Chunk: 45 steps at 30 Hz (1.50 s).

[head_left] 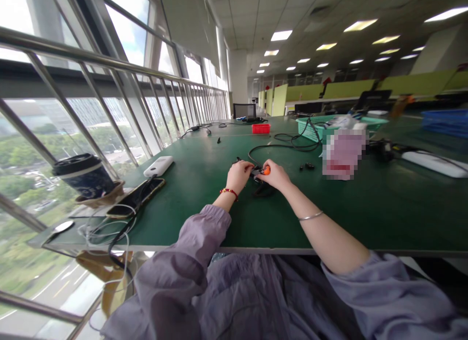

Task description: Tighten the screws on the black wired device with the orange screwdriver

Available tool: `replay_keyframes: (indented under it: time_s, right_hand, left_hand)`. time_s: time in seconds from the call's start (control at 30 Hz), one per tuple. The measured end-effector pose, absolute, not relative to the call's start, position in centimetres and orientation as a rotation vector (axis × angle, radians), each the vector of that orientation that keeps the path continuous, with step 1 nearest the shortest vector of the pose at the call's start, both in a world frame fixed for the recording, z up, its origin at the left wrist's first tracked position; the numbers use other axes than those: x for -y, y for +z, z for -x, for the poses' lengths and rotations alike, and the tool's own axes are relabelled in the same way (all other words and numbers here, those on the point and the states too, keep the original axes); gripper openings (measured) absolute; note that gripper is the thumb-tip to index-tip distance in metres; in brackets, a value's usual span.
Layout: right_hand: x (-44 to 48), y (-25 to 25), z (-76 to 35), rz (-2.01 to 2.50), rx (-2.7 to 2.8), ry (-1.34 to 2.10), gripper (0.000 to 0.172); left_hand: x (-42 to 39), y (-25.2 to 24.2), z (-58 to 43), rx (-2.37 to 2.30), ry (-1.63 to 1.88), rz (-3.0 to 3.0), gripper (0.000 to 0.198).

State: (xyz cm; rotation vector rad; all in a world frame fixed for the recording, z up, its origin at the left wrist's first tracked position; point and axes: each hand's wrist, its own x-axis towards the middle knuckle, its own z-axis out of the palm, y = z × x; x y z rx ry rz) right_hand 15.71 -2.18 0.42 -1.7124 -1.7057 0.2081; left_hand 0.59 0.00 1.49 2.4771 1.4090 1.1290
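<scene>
Grip, head view: right hand (276, 174), thumb and fingers drawn together about an orange piece (267, 170); left hand (239, 177), fingers bent and tips closed on a black gadget (256, 173), mostly covered by the fingers. Both items between the two hands, just above or on the green table (329, 213), near its middle; which of the two cannot be told. Black cable (268, 146), curving from beside the hands toward the basket. Containers, as follows. One green basket (309, 131), right of the hands and farther back, holding white and clear plastic wrapping (345, 121); a pink packet (343, 152), blurred out, at its near side. One red box (261, 129), small, beyond the hands; contents too small to tell. One blue crate (444, 122), far right, smeared; contents unclear. One paper cup (86, 179), dark, black lid on, seated in a brown cardboard holder (100, 196) at the left edge; contents hidden. One brown paper bag (104, 281), below the table's left end; contents cannot be told. Loose items: phone (137, 198) near the cup; white device (159, 166) just beyond the phone; small black bits (309, 166) right of the hands; white bar (435, 163), far right.
</scene>
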Motion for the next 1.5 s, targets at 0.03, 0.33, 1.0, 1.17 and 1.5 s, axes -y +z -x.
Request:
replay_keyframes:
  time_s: [0.03,0.33,1.0,1.17,1.5]
  right_hand:
    - [2.2,0.4,-15.7,1.715,1.704,0.207,0.029]
    - [2.2,0.5,-15.7,1.734,1.712,0.236,0.028]
    - [2.1,0.7,-16.1,1.696,1.764,0.261,0.021]
    - [2.0,0.7,-16.1,1.698,1.771,0.264,0.02]
    - [2.0,0.6,-16.2,1.721,1.78,0.281,0.02]
  left_hand:
    - [-0.1,1.4,-0.6,-1.397,1.127,-2.47,0.025]
    - [0.1,1.0,-0.8,-1.428,1.075,-2.441,0.022]
    - [-2.3,-0.8,-1.1,-1.342,1.208,-1.736,0.004]
    - [-2.4,-0.8,-1.5,-1.402,1.177,-1.732,0.007]
    - [-0.8,2.7,2.3,-1.389,0.711,-2.382,0.011]
